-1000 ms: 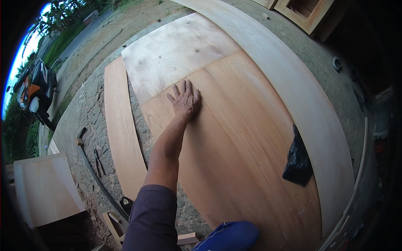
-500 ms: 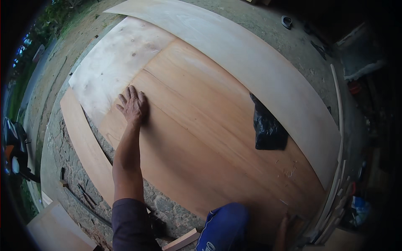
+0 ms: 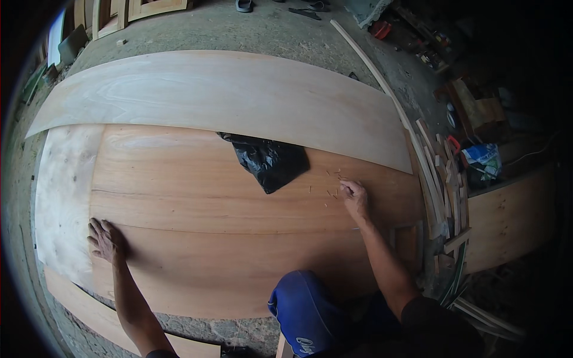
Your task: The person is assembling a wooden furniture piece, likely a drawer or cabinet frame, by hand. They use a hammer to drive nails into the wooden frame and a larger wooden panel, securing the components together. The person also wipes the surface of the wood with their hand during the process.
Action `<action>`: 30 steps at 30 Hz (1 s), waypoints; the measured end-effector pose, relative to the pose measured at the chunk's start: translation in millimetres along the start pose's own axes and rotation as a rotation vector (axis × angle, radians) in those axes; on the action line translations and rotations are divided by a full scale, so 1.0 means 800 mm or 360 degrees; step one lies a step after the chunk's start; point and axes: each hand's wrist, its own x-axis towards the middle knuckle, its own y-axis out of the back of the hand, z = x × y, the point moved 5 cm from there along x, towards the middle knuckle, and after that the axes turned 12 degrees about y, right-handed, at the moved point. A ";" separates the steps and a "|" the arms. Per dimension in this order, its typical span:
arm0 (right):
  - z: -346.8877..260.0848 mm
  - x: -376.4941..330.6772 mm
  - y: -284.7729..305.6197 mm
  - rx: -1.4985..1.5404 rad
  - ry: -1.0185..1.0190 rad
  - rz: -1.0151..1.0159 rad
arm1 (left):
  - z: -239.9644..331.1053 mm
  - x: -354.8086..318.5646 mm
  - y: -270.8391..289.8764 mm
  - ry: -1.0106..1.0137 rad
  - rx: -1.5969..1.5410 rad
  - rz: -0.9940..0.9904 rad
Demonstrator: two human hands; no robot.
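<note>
My left hand (image 3: 105,240) lies flat with fingers spread on a large brown plywood sheet (image 3: 179,209), beside its seam with a pale, spotted panel (image 3: 65,197). Over at the right, my right hand (image 3: 354,198) has its thumb and fingers pinched together among several small, thin nails (image 3: 332,193) scattered on the sheet. Whatever is between those fingertips is too small to make out. Left of the nails, a crumpled black plastic bag (image 3: 271,164) rests on the plywood, its upper edge against a long pale plywood strip (image 3: 239,89).
My knee in blue cloth (image 3: 304,310) presses close to the sheet's near edge. Wooden strips (image 3: 444,179) are heaped at the right, near a blue and white bag (image 3: 482,158). Along the near left runs a narrow plywood piece (image 3: 89,313). Sandals (image 3: 245,6) sit on the far concrete.
The view has swung to the right. My right hand has moved from the near right edge up to the scattered nails; my left hand stays flat near the seam.
</note>
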 end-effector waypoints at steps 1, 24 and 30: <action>0.005 0.020 -0.014 0.0006 0.0005 0.0026 | 0.001 0.002 -0.003 0.0009 -0.0009 -0.0016; -0.393 -0.023 -0.290 0.0898 0.1047 -0.0757 | -0.026 0.008 0.020 -0.0097 -0.1197 0.0225; -0.394 -0.029 -0.385 0.1279 0.0604 -0.0942 | 0.001 -0.075 0.026 -0.0725 -0.1478 -0.0104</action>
